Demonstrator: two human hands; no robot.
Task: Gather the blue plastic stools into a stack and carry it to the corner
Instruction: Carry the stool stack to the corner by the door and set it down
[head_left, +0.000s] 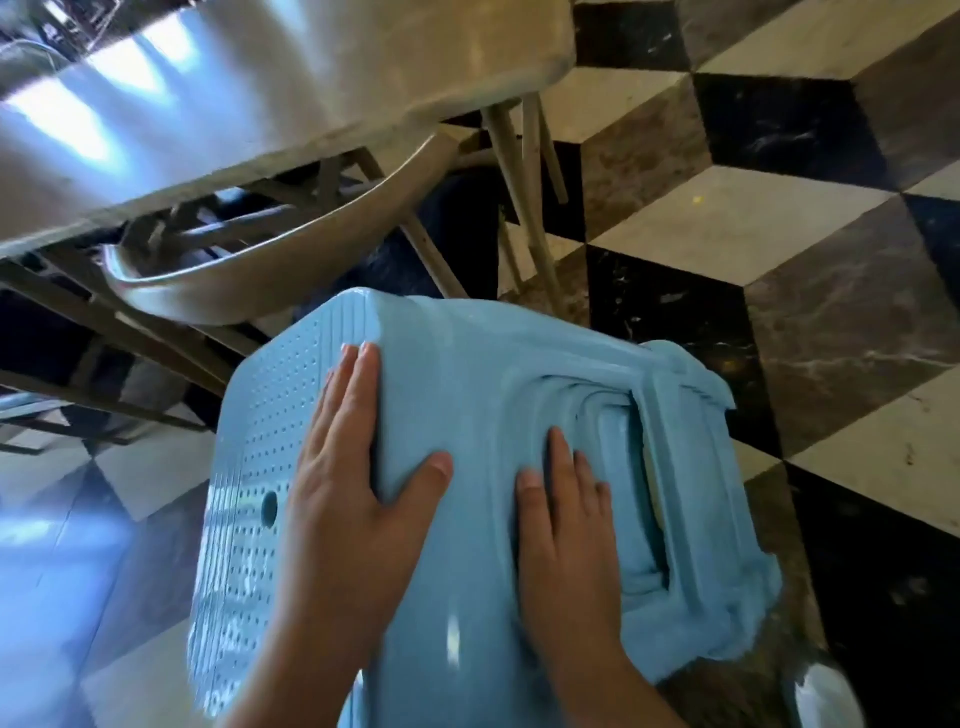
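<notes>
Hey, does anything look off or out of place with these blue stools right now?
The blue stools are tipped over sideways, perforated seat facing left, not upright. The left hand spans the seat edge; the right hand lies flat on the side. No damage visible.

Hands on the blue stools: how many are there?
2. The left hand lies across the edge between the dotted seat and the side of the stools; the right hand lies flat on the side, by the opening.
</notes>
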